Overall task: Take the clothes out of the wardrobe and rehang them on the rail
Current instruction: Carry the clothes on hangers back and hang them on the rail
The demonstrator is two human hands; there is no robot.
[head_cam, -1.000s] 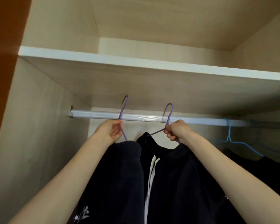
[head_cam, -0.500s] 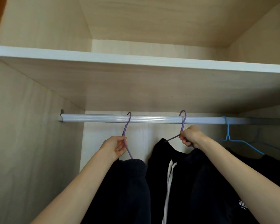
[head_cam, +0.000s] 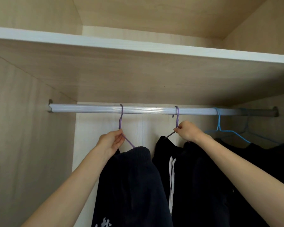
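Observation:
A silver rail [head_cam: 146, 110] runs across the wardrobe under a shelf. Two purple hangers hook over it. My left hand [head_cam: 111, 141] grips the neck of the left purple hanger [head_cam: 120, 119], which carries a dark navy garment [head_cam: 129, 185] with white print near the bottom. My right hand [head_cam: 187, 131] pinches the neck of the right purple hanger [head_cam: 177, 117], which holds a black garment with white drawstrings [head_cam: 192, 177]. Both hooks sit on the rail.
Blue hangers [head_cam: 219, 126] with black clothes [head_cam: 269, 158] hang at the rail's right end. The wooden shelf [head_cam: 138, 48] lies close above the rail. The wardrobe's side wall [head_cam: 23, 145] stands to the left, with bare rail between it and the left hanger.
Both hangers rose from below and in front of the rail, and their hooks now rest over it. My hands followed upward and slightly apart, still gripping the hanger necks.

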